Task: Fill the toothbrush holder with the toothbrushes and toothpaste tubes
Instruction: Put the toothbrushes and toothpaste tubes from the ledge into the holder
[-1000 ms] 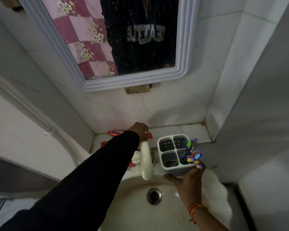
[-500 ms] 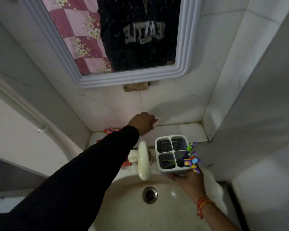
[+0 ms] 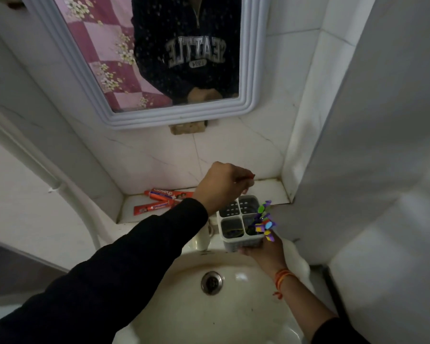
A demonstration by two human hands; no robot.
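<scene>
My right hand (image 3: pixel 265 249) holds a white four-compartment toothbrush holder (image 3: pixel 236 216) from below, over the sink's back edge. Several colourful toothbrushes (image 3: pixel 263 220) stick out of its front right compartment. My left hand (image 3: pixel 221 184) is closed on a red toothpaste tube (image 3: pixel 246 178), of which only a sliver shows, just above the holder's back compartments. Two more red toothpaste tubes (image 3: pixel 169 194) (image 3: pixel 152 207) lie on the tiled ledge to the left.
A cream sink (image 3: pixel 184 306) with a metal drain (image 3: pixel 211 283) lies below. The tap (image 3: pixel 201 240) stands left of the holder, partly behind my sleeve. A framed mirror (image 3: pixel 159 58) hangs on the tiled wall. A wall corner juts out at right.
My left hand lifted a red tube off the ledge and moved right, up over the holder. The right hand kept hold of the holder.
</scene>
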